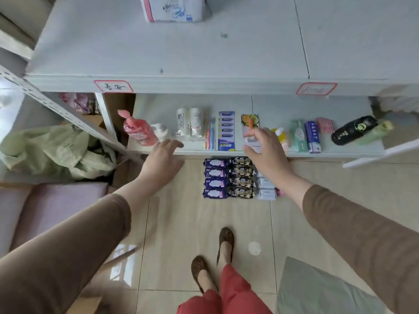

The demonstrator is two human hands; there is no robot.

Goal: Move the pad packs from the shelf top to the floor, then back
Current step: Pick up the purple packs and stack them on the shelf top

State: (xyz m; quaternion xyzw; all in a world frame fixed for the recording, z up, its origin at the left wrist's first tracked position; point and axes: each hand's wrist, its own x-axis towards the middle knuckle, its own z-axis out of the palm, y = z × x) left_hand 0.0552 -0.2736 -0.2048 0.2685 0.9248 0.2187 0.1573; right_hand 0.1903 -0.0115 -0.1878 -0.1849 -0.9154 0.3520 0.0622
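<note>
Most pad packs (229, 177) lie on the floor (317, 189) in tidy columns just in front of the lower shelf's front edge: a purple column, a dark column beside it, and pale packs to the right. One white-and-pink pack (174, 9) stands on the shelf top (158, 48) at its far edge. Both hands reach out over the floor stack with nothing in them: left hand (162, 163) with its grip spread and relaxed near the lower shelf's front edge, right hand (267, 150) likewise loose, fingers straight, in line with items on the lower shelf (340, 149). Judged step: either the last pack on top remains to come down, or the return trip is starting; cannot tell which. Next move, as I read it, calls for bending low and closing a hand on a pack from the floor columns, or reaching far across the top for the lone pack. Hidden: the right forearm covers part of the pale column; a pink scrap shows beyond it, unidentifiable. The lone pack is cut by the frame's upper edge. Shelf labels illegible.
</note>
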